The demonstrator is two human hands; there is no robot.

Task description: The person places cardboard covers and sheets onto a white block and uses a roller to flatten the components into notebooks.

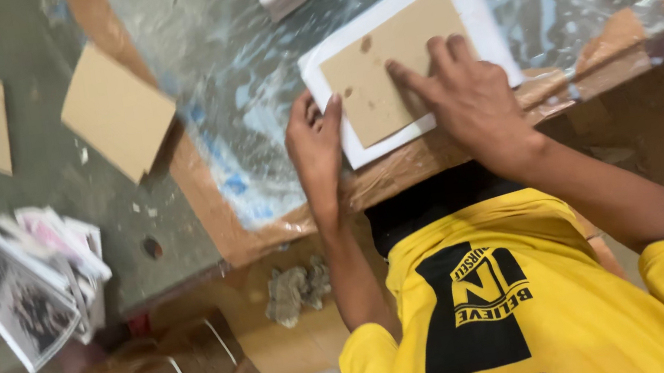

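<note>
Right hand (468, 96) flat, fingers spread, pressing brown board (384, 65) onto white frame (482, 15) at counter (248, 94) edge. Left hand (315, 141) curled, gripping frame's left edge, fingertips touching board. Loose boards (114, 109) and photo stack (22, 285) well off to the left.

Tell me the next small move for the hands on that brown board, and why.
Probably slide the brown board square on the white panel. The board lies skewed, leaving uneven white margins. The right hand presses its fingers on the board, and the left hand grips the panel's near edge, so a small nudge would seem enough.
</note>
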